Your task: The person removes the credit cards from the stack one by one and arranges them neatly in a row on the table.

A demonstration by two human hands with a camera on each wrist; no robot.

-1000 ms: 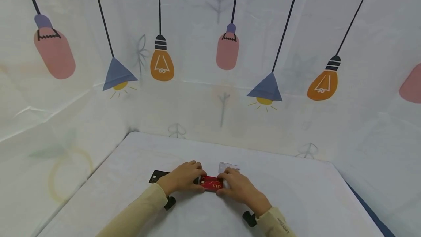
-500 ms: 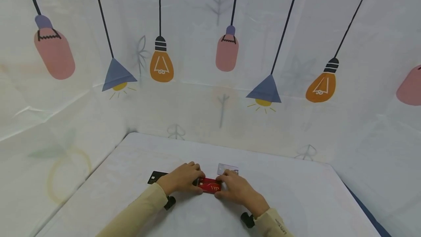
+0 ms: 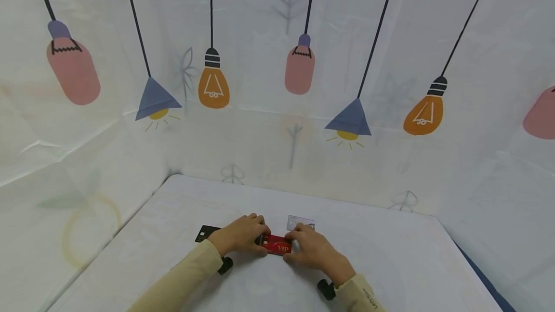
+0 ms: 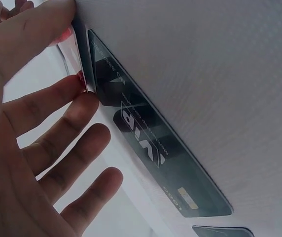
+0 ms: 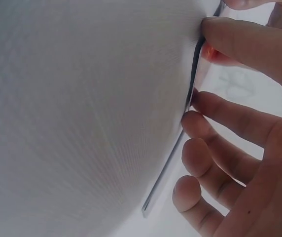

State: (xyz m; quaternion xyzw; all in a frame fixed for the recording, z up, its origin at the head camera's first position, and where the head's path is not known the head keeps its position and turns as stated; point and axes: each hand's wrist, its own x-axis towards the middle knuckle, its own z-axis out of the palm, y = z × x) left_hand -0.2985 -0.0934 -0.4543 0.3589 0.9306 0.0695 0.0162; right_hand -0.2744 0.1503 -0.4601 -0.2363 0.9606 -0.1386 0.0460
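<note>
A red card printed VIP [image 3: 277, 245] is on the white table between both hands. My left hand [image 3: 243, 235] pinches its left end with thumb and forefinger, the other fingers spread loosely. My right hand [image 3: 315, 250] pinches the right end in the same way. In the left wrist view, a dark card lettered VIP [image 4: 146, 143] lies flat beside the left fingertips, its upper end close to the red card. Another dark card [image 4: 225, 232] peeks in at that view's bottom edge. Past the left wrist, a black card with a chip [image 3: 207, 232] shows, partly hidden by the hand.
A clear, pale card [image 3: 299, 221] lies just behind the right hand; its thin edge runs below the fingers in the right wrist view. The white tabletop [image 3: 368, 235] meets a white curtain [image 3: 260, 143] printed with lamps. Black wrist cameras sit under both sleeves.
Both hands and the red card have hardly moved over the last second. A small shift of the whole head view shows after the first frame.
</note>
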